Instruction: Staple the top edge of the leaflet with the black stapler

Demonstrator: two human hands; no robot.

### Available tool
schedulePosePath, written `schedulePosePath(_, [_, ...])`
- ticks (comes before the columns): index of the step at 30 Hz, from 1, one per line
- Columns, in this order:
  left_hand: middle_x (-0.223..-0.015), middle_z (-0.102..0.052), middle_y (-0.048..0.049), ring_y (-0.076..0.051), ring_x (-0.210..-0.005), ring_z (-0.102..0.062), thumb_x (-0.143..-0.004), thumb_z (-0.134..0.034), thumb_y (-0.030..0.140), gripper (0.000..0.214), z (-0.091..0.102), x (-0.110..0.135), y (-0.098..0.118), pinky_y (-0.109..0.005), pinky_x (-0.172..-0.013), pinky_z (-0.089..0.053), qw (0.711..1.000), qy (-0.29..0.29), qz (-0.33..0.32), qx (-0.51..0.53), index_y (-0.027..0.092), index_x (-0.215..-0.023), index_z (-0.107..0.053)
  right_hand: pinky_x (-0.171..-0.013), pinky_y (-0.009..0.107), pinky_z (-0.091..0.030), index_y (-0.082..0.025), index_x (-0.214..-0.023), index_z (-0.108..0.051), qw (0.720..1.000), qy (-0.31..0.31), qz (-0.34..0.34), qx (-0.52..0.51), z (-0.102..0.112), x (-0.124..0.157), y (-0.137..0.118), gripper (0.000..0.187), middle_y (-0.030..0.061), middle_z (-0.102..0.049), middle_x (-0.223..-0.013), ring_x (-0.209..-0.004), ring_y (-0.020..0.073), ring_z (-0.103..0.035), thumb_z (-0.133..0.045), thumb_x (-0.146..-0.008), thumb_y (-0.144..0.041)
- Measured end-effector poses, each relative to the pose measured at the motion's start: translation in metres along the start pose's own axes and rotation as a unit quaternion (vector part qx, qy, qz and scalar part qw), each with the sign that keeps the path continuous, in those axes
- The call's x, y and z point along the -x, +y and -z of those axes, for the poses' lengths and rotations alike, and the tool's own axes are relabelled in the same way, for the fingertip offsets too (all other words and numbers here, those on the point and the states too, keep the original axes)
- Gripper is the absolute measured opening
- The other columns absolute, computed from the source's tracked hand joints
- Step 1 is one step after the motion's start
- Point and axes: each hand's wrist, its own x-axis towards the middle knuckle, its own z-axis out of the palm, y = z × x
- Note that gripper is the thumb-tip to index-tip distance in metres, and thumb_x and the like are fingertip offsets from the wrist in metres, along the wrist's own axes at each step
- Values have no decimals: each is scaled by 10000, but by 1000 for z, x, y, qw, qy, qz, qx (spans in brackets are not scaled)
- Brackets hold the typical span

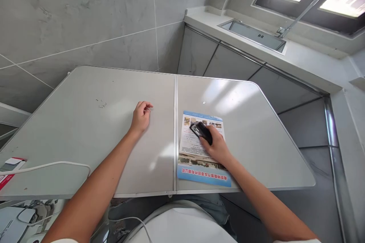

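My right hand (218, 144) is wrapped round a small black object (201, 130) with a glossy front end; its exact kind is unclear. This object is over the upper part of a printed leaflet (203, 177) with blue bands, small photos and red lettering. Left of the table's centre seam, my left hand (140, 117) rests with its fingers curled in and thumb near the index finger. Whatever may be between those fingertips is too small to make out. A tiny white piece (203, 102) lies beyond the leaflet's far edge.
The pale folding table (245, 159) has a metal seam (175, 136). At its left lie a white cable (57, 163) and a red-and-white item (13, 169). Behind to the right is a counter with a sink (253, 36) and faucet (306, 9). A tiled wall (99, 11) stands behind.
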Motion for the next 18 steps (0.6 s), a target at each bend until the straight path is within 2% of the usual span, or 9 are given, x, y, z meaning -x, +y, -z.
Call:
schedulePosePath(4, [-1096,-617,-69,-210,-970,-603,-909,-495,152,203,0,0,-2,-364,-869,-511,1000,-11,6,-6,228,-968,-674,-810,446,-551,-233,-1177,-544,999,22,-35,17,17,13,16,283,101,-679,-1076,-936,297,-665,-611,-968,-411])
schedulePosePath(7, [-1102,-610,-69,-209,-992,-604,-926,-488,173,200,2,0,-2,-362,-887,-513,1000,-4,11,3,229,-969,-675,-767,420,-555,-226,-1207,-562,999,-17,-32,0,31,11,19,386,92,-698,-1063,-906,285,-671,-655,-954,-503])
schedulePosePath(9, [-1095,-606,-65,-200,-980,-604,-939,-487,190,188,2,-1,-4,-358,-900,-515,1000,7,12,23,232,-971,-668,-723,394,-554,-224,-1158,-597,998,-35,-20,-44,42,2,23,375,75,-698,-992,-850,262,-665,-558,-1007,-565])
schedulePosePath(11, [-1062,-605,-54,-186,-941,-601,-953,-490,215,188,3,-3,-6,-350,-907,-513,998,13,15,54,247,-1024,-661,-712,386,-560,-227,-1017,-622,997,8,-22,-69,52,-15,31,406,62,-677,-893,-794,241,-651,-398,-1073,-561])
schedulePosePath(13, [-1017,-603,-41,-174,-898,-597,-957,-504,244,202,3,-6,-10,-336,-899,-512,996,13,26,87,268,-1092,-654,-772,417,-580,-233,-915,-613,995,95,-25,-22,54,-36,39,402,65,-668,-862,-810,250,-654,-405,-1077,-536])
schedulePosePath(15, [-986,-603,-34,-163,-867,-593,-949,-527,265,205,4,-8,-13,-319,-878,-511,993,9,41,115,275,-1108,-655,-915,495,-584,-234,-975,-647,991,123,17,58,46,-58,45,331,113,-704,-1040,-1009,303,-674,-492,-1047,-518])
schedulePosePath(16, [-980,-605,-33,-158,-855,-592,-942,-537,271,194,4,-9,-15,-310,-866,-512,991,7,48,124,272,-1093,-659,-1016,541,-555,-234,-1062,-667,990,104,43,88,39,-68,47,319,142,-692,-1215,-1170,330,-647,-500,-1046,-506])
schedulePosePath(18, [-970,-607,-31,-150,-837,-589,-927,-552,275,171,5,-10,-16,-298,-845,-512,989,7,56,136,265,-1058,-661,-1163,611,-460,-234,-1297,-640,989,47,66,126,23,-82,52,404,176,-525,-1553,-1454,366,-488,-532,-1038,-525])
